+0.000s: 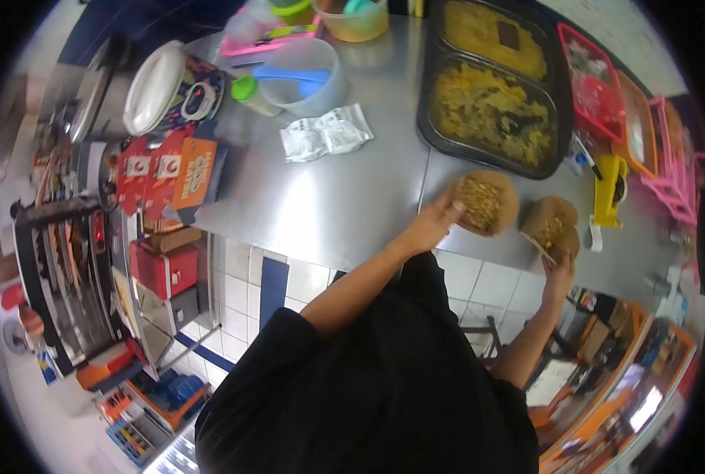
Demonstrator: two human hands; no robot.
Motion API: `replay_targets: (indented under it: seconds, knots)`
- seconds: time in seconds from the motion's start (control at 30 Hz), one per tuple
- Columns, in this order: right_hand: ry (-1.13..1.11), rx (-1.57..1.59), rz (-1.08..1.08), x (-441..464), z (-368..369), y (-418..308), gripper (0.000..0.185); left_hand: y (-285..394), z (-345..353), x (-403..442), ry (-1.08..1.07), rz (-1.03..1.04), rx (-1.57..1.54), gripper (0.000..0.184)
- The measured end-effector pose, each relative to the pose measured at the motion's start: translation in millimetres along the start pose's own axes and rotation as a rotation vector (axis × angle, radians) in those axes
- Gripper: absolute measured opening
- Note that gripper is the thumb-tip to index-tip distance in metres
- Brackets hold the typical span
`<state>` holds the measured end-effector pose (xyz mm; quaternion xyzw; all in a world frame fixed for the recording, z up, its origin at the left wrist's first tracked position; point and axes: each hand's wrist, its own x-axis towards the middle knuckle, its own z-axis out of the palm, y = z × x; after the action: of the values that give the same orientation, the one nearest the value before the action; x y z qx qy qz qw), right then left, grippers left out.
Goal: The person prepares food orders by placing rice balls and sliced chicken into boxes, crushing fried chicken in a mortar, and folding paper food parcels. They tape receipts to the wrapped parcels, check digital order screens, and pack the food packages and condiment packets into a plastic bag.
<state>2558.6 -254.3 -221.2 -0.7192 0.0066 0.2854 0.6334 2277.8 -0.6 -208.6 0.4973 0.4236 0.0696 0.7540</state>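
Near the front edge of the steel table, my left hand (435, 221) is closed on the rim of a round brown paper bowl (484, 204) filled with golden-brown crumbly food. To its right, my right hand (559, 272) grips a second brown paper container (552, 227), which looks tilted and holds similar food. Just behind both containers lies a black two-compartment tray (491, 103) with yellowish food in each compartment. A dark rectangular piece (508, 35) rests on the food in the far compartment.
On the steel table (352, 197) are white packets (326, 134), a clear tub (305, 75) with a blue utensil, a green-capped jar (250, 93) and a patterned container (180, 93). A yellow tape dispenser (608, 192), red basket (592, 83) and pink basket (672, 170) stand at right.
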Motion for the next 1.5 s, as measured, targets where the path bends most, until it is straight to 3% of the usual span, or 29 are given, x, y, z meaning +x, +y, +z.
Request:
replay_targets:
  seconds: [0.03, 0.1, 0.13, 0.17, 0.2, 0.23, 0.27, 0.3, 0.4, 0.57, 0.63, 0.7, 0.77, 0.83, 0.9, 0.97, 1.0, 1.07, 1.13, 1.23, 1.3, 1.37, 1.43, 1.47, 1.5]
  knots:
    - [0.019, 0.007, 0.028, 3.1, -1.4, -5.6, 0.053, -7.7, -1.8, 3.7, 0.115, 0.292, 0.392, 0.069]
    - [0.064, 0.014, 0.048, 6.7, -8.2, -11.7, 0.052, 2.4, -15.4, 1.1, 0.373, 0.559, 0.778, 0.070]
    - [0.071, 0.006, 0.038, 8.7, -10.9, -9.9, 0.052, 23.1, -46.6, -5.0, 0.516, 0.544, 0.766, 0.073]
    - [0.092, 0.002, 0.027, 9.4, -14.8, -5.8, 0.052, 35.9, -74.1, -4.6, 0.792, 0.512, 0.752, 0.074]
    - [0.092, 0.029, 0.017, 10.7, -18.1, 3.9, 0.052, 10.5, -127.6, 24.1, 1.100, 0.522, 0.990, 0.083]
    - [0.108, 0.053, 0.004, 11.6, -27.4, 10.3, 0.051, 19.9, -153.0, 33.1, 1.303, 0.274, 0.999, 0.092]
    - [0.106, -0.002, -0.024, 1.8, -27.2, 6.6, 0.051, 36.4, -172.5, 35.9, 1.243, 0.061, 0.919, 0.098]
    - [0.105, -0.060, -0.054, -8.5, -18.4, -0.8, 0.051, 46.6, -182.8, 43.3, 1.181, 0.007, 0.797, 0.096]
    - [0.144, -0.025, 0.007, -8.4, -27.6, 8.0, 0.051, 47.5, -173.4, 62.9, 0.972, -0.125, 0.930, 0.094]
    - [0.202, -0.023, 0.026, -17.2, -32.1, -3.5, 0.049, 10.5, -113.9, 55.5, 0.851, 0.219, 1.154, 0.087]
    - [0.179, 0.000, 0.063, -19.5, -33.6, -10.3, 0.050, 8.3, -93.3, 54.9, 0.818, 0.230, 1.225, 0.087]
    - [0.126, -0.011, 0.120, -30.7, -32.1, -25.7, 0.055, 1.2, -86.2, 57.4, 0.933, 0.332, 1.238, 0.087]
    - [-0.056, -0.117, 0.117, -33.7, -39.5, -28.1, 0.062, 24.4, -58.9, 31.5, 1.035, 0.248, 1.370, 0.081]
    - [-0.147, -0.037, 0.163, -21.6, -60.0, -21.6, 0.069, 23.3, -40.4, 8.2, 1.282, 0.793, 1.007, 0.068]
    - [-0.242, -0.126, -0.011, -4.3, -79.7, -26.9, 0.072, 7.6, 21.4, -32.2, 1.017, 0.952, 0.749, 0.049]
    - [-0.281, -0.086, 0.077, 18.9, -97.3, -25.6, 0.071, -11.8, 105.2, -73.6, 0.531, 0.674, 0.704, 0.034]
    - [-0.387, -0.104, 0.171, 24.8, -103.6, -32.2, 0.070, 13.9, 153.7, -74.9, 0.401, 0.735, 0.846, 0.025]
    - [-0.533, -0.133, 0.291, 33.1, -106.2, -47.9, 0.065, 29.3, 221.7, -44.2, 0.437, 0.501, 0.484, 0.025]
    - [-0.618, -0.100, 0.284, 39.1, -110.6, -36.5, 0.065, 33.5, 241.3, 11.2, 0.393, 0.236, 0.120, 0.034]
    - [-0.726, -0.081, 0.207, 58.4, -103.3, -30.2, 0.068, 35.7, 241.8, 71.8, 0.101, 0.051, 0.034, 0.044]
    - [-0.759, -0.061, -0.059, 75.9, -89.0, -28.5, 0.071, 25.4, 252.4, 77.8, 0.051, 0.070, 0.049, 0.047]
    - [-0.745, -0.166, 0.026, 85.0, -84.2, -42.6, 0.070, 19.8, 252.3, 77.2, -0.030, 0.091, 0.061, 0.051]
    - [-0.796, -0.338, -0.110, 100.5, -75.2, -42.0, 0.069, 11.6, 252.3, 68.5, -0.089, 0.189, 0.077, 0.054]
    - [-0.795, -0.346, -0.112, 104.4, -72.0, -42.8, 0.069, 14.6, 248.9, 64.1, -0.154, 0.140, 0.043, 0.067]
    - [-0.800, -0.422, -0.142, 106.5, -69.8, -43.7, 0.069, 11.4, 243.4, 59.8, -0.161, 0.141, 0.033, 0.067]
